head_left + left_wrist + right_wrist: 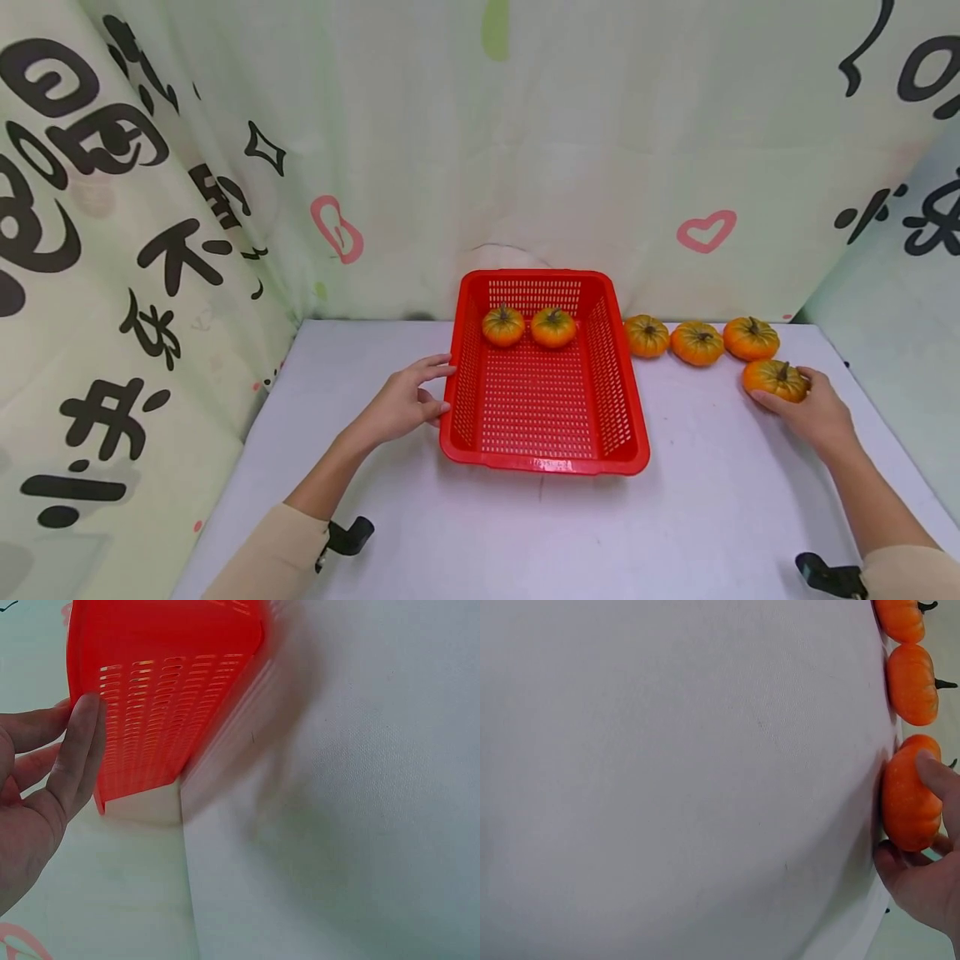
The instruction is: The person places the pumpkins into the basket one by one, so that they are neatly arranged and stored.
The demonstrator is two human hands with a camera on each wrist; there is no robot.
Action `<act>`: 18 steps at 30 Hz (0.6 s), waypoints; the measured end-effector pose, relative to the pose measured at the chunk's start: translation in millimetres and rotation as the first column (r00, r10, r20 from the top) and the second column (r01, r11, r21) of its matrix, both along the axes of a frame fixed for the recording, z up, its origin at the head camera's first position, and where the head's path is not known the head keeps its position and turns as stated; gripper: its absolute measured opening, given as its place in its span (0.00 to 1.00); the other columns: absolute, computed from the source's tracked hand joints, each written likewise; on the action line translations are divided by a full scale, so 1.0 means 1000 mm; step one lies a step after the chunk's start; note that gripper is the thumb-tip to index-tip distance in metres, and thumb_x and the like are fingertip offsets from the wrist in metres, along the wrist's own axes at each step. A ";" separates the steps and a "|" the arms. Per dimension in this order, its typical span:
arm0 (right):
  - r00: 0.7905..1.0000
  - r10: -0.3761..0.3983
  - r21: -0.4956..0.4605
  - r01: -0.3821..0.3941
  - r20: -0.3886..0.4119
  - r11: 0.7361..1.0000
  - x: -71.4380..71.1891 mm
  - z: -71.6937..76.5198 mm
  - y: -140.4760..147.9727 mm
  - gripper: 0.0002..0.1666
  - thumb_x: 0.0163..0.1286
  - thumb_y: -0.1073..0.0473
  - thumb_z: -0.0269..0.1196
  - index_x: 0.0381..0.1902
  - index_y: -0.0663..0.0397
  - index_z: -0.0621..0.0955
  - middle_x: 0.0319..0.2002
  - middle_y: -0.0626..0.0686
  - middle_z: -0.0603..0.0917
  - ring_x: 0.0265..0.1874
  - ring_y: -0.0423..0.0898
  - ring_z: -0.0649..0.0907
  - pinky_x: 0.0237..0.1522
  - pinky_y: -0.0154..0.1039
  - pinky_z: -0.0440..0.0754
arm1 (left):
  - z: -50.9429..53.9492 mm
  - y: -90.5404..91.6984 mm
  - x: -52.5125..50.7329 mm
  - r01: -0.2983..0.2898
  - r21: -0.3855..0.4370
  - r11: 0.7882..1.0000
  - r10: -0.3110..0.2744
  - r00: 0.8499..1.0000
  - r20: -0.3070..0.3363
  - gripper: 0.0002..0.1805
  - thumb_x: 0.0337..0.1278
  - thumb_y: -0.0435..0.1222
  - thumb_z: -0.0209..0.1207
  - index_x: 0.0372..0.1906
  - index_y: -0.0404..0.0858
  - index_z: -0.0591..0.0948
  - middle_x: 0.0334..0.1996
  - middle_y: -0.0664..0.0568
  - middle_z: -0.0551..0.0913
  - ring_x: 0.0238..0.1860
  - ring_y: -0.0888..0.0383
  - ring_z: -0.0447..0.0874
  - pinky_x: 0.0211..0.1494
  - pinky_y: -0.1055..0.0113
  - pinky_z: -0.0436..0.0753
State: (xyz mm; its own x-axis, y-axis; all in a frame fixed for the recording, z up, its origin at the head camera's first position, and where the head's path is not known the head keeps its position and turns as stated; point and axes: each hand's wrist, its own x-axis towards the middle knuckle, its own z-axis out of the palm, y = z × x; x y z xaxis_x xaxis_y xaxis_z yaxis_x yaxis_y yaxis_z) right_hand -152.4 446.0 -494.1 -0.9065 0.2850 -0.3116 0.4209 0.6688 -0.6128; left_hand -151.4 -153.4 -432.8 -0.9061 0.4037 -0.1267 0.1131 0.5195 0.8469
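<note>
Six small orange pumpkins are in my view, two of them inside the red plastic basket [543, 463] and four at the right of it. From my remote place I see the left hand [408, 400] at the left side of the basket, with the fingers loosely extended, touching the rim and outer wall, not curled round them. The right hand [821, 417] grips the front pumpkin [774, 380] between thumb and fingers (I cannot tell if it rests on the surface [525, 533] or is slightly raised). Just behind it sits the right rear pumpkin [752, 338], then the middle pumpkin [697, 343] and the left rear pumpkin [647, 336], which stands just beside the basket's right wall. These three make a close row along the far edge.

In the basket, the left inner pumpkin [503, 326] and the right inner pumpkin [553, 327] lie near the far wall, side by side, their stems visible. Behind the surface hangs a pale curtain [570, 108] with pink hearts and black writing. Both arms wear beige sleeves [270, 550] and black wrist mounts [348, 536].
</note>
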 end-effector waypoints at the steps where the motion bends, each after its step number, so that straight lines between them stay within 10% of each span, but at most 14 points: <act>1: 1.000 0.000 -0.001 0.000 -0.003 1.000 0.001 0.000 0.001 0.69 0.72 0.29 0.58 0.78 0.77 0.37 0.73 0.84 0.46 0.67 0.80 0.55 0.66 0.79 0.62 | 0.000 0.000 0.000 0.002 0.003 1.000 -0.002 1.000 -0.001 0.33 0.62 0.27 0.67 0.73 0.34 0.73 0.79 0.46 0.64 0.32 0.61 0.89 0.44 0.65 0.90; 18: 0.991 0.069 0.017 -0.068 -0.115 0.998 0.007 0.026 -0.015 0.63 0.74 0.35 0.60 0.78 0.75 0.42 0.73 0.83 0.49 0.67 0.79 0.57 0.63 0.79 0.67 | -0.001 0.001 -0.001 -0.001 0.008 1.000 0.001 1.000 0.007 0.33 0.63 0.27 0.66 0.73 0.34 0.73 0.79 0.46 0.64 0.32 0.61 0.89 0.44 0.65 0.90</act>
State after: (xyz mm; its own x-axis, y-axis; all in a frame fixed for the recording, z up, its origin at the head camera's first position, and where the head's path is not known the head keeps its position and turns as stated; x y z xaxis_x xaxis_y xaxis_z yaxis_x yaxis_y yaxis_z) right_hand -145.0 431.0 -468.4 -0.9537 0.2246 -0.2001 0.3008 0.7019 -0.6456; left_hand -152.4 -152.6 -433.8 -0.9057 0.4036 -0.1299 0.1063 0.5128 0.8519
